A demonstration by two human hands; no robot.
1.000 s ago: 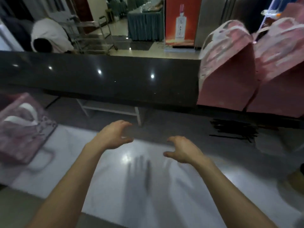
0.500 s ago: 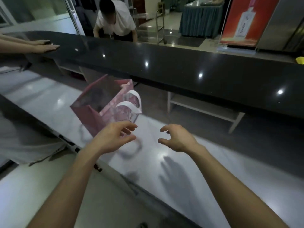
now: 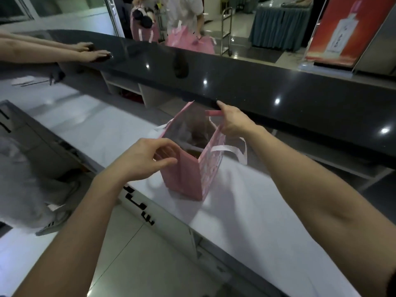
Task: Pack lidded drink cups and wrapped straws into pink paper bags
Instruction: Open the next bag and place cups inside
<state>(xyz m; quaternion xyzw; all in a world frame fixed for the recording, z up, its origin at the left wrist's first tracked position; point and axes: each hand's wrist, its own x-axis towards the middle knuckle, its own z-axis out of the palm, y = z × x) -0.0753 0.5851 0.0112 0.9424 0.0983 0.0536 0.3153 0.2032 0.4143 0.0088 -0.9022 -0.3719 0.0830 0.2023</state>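
Observation:
A pink paper bag (image 3: 194, 174) with white ribbon handles stands upright and open on the white counter (image 3: 246, 221). My left hand (image 3: 145, 160) pinches the near top edge of the bag. My right hand (image 3: 232, 121) grips the far top edge, and the mouth is spread between them. Inside the bag is dim; something dark lies at the bottom but I cannot tell what. No cup or straw shows clearly.
A raised black countertop (image 3: 257, 86) runs behind the bag. Another person's hands (image 3: 92, 53) rest on it at the left. Beyond it a person carries pink bags (image 3: 188, 40). A red poster stand (image 3: 340, 33) sits at the far right.
My view swung left and both hands, empty before, reached the pink bag and took hold of its top edges, pulling its mouth open.

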